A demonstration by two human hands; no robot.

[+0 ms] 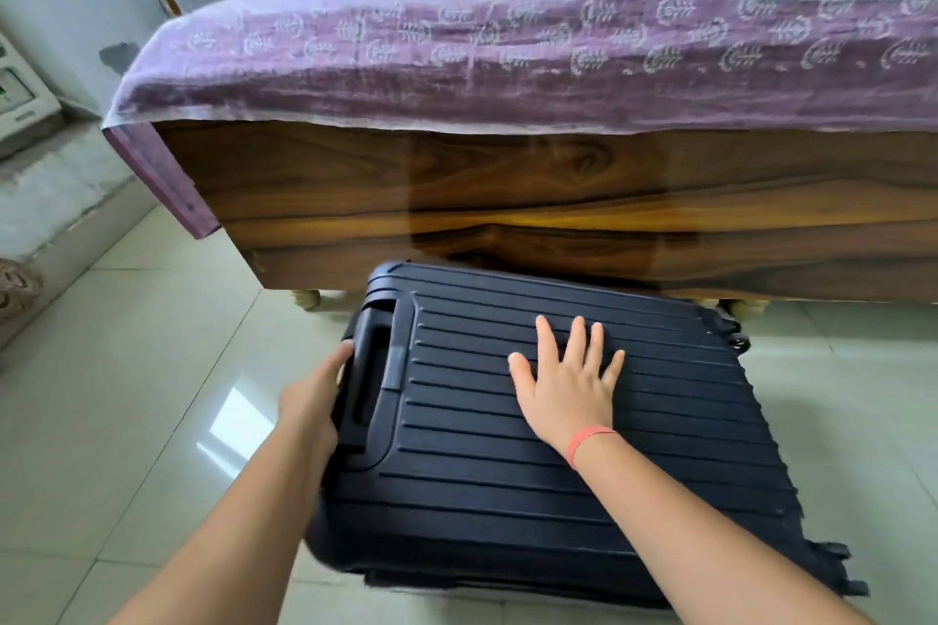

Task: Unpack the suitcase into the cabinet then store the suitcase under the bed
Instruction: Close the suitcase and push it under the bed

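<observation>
A dark navy ribbed hard-shell suitcase (507, 462) lies flat and closed on the tiled floor, its far edge right at the gap under the wooden bed (507, 198). My right hand (566, 381) presses flat on the lid with fingers spread. My left hand (314, 401) is at the suitcase's left end beside the recessed handle (373, 371); its fingers reach round that end and are partly hidden. The suitcase wheels (736, 335) point to the right.
The bed has a purple patterned sheet (507, 41) hanging over its side and short pale legs (307, 299). Glossy light floor tiles (152, 396) spread to the left. A white appliance (20, 102) sits on a ledge at the far left.
</observation>
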